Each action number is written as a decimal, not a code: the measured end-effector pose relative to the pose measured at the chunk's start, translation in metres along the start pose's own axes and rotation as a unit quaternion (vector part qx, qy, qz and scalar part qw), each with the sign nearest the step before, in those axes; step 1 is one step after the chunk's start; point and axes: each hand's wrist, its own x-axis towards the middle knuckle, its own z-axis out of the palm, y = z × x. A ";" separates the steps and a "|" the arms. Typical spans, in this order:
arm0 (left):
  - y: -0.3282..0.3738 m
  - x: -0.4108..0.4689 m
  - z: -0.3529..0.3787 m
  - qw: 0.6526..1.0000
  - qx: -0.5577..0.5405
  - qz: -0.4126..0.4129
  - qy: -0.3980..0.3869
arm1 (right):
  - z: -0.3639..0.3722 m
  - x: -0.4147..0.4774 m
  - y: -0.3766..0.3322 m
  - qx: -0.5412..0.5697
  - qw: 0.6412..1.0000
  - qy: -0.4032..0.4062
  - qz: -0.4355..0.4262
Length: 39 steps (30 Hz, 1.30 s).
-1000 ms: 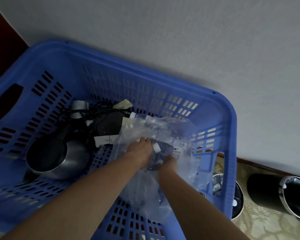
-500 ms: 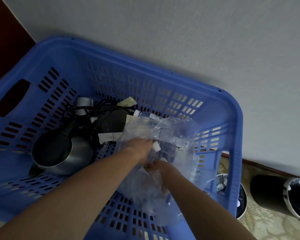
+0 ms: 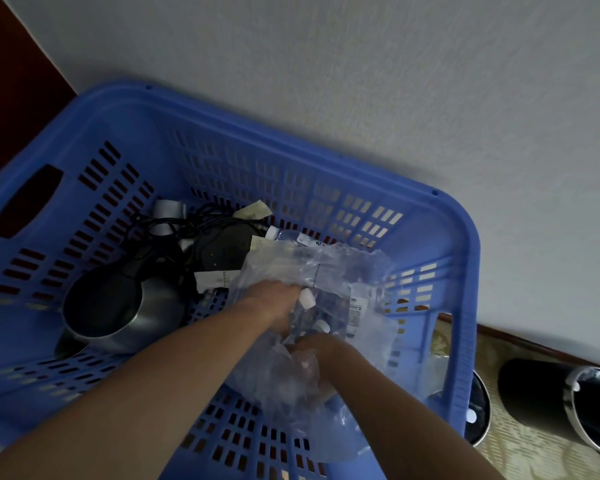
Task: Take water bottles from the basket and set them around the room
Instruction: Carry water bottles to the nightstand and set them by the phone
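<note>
While both my forearms reach down into the blue slotted plastic basket [image 3: 458, 271], which stands against a pale textured wall [image 3: 395, 81], the task's items sit in its right half: small clear water bottles [image 3: 333, 306] bundled in crumpled transparent plastic film [image 3: 343, 268]. The bottles are colourless and hard to separate through the film. What marks them is a white screw cap [image 3: 307, 300] just beside my knuckles, a second white cap [image 3: 323, 326] a little nearer me, and a white printed label [image 3: 355, 315] to the right. One more clear bottle [image 3: 291, 236] lies on its side at the far edge of the bundle, its cap pointing left. Left hand [image 3: 274, 303]: fingers curled down into the film, gripping it next to the first cap. Right hand [image 3: 321, 351]: covered by a loose fold of film, fingers hidden; I cannot tell whether it grips anything. Left half of the basket: a round brushed-steel pot [image 3: 153, 313] with a dark interior, a tangle of black cords [image 3: 194, 220], a black disc-shaped base [image 3: 222, 251] and a white paper tag [image 3: 215, 278]. Outside the basket, on the patterned floor mat [image 3: 520, 441] to the right, a black cylinder with a chrome rim [image 3: 534, 393] lies on its side; a second chrome-rimmed dark container [image 3: 478, 410] shows partly behind the basket wall.
</note>
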 end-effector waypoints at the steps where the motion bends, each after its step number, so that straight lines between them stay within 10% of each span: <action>1: 0.000 -0.002 -0.002 1.000 -0.011 0.005 0.007 | -0.011 -0.003 -0.003 -0.003 1.000 -0.015 0.001; 6: -0.002 -0.018 -0.022 0.988 -0.124 0.014 0.091 | -0.061 -0.035 -0.007 -0.115 0.991 -0.025 -0.057; 13: 0.008 -0.055 -0.086 0.899 -0.368 -0.003 0.238 | -0.113 -0.100 0.016 0.199 0.964 0.176 -0.013; 17: 0.010 -0.087 -0.149 0.849 -0.419 0.022 0.321 | -0.157 -0.153 0.025 0.414 0.856 0.307 -0.027; 22: 0.028 -0.137 -0.233 0.682 -0.629 0.086 0.363 | -0.212 -0.232 0.003 0.637 0.605 0.454 -0.150; 25: 0.056 -0.168 -0.271 0.565 -0.759 0.145 0.288 | -0.246 -0.284 -0.016 0.781 0.456 0.354 -0.238; 31: 0.107 -0.239 -0.309 0.366 -0.890 0.273 0.017 | -0.245 -0.386 -0.055 0.856 0.299 0.290 -0.307; 35: 0.146 -0.279 -0.312 0.347 -0.890 0.288 -0.064 | -0.209 -0.445 -0.086 0.841 0.260 0.324 -0.346; 39: 0.187 -0.309 -0.301 0.435 -0.861 0.243 -0.102 | -0.173 -0.485 -0.121 0.819 0.174 0.427 -0.342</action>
